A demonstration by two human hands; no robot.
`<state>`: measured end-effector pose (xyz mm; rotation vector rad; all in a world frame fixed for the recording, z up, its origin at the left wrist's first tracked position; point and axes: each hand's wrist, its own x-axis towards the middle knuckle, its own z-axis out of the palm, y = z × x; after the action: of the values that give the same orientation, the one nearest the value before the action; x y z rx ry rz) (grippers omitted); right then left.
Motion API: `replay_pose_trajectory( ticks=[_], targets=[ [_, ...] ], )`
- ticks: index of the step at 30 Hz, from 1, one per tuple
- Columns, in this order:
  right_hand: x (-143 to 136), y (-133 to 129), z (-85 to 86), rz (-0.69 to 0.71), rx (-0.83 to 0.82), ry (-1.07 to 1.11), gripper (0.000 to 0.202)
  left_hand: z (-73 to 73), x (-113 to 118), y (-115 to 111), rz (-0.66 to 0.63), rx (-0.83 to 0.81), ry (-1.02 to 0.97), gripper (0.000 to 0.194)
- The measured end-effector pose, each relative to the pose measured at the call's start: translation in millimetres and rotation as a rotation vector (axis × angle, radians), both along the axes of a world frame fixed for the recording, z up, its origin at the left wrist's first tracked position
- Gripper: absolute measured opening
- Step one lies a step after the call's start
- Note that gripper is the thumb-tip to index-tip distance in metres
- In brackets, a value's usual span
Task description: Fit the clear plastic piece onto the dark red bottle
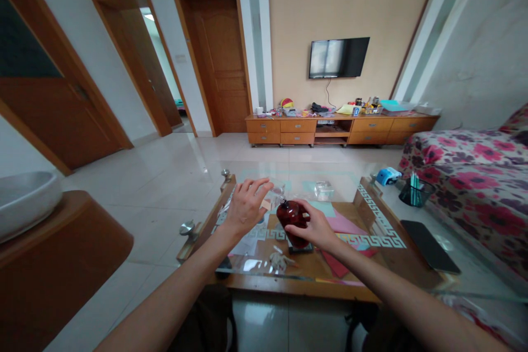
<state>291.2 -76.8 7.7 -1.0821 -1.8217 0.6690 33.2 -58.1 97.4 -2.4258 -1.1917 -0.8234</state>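
A dark red, glossy bottle (292, 221) with a small black top stands tilted over the glass-topped coffee table (305, 285). Around its right side wrap the fingers of my right hand (314, 225). Just left of the bottle's top, my left hand (247, 204) is raised with its fingers apart, and a clear plastic piece (277, 193) shows beside its fingertips; whether they touch is unclear. Under the bottle lies a small dark object (301, 249), partly hidden. A pale, crumpled item (280, 260) is in front of it.
A clear box (324, 191) sits farther back on the glass. To the right are a blue pack (388, 176), a black pen holder (416, 193) and a dark flat tablet-like object (429, 246). A white basin (28, 201) stands at the left, a flowered sofa (474, 168) at the right.
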Motion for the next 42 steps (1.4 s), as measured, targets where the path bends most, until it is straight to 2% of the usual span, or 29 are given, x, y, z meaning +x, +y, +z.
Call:
replay_pose_trajectory(
  ticks=[42],
  targets=[
    [-0.7,-3.3,1.9,0.027,-0.033,0.051,0.079,1.4,0.7,-1.2,-0.014,0.034,0.001,0.058]
  ],
)
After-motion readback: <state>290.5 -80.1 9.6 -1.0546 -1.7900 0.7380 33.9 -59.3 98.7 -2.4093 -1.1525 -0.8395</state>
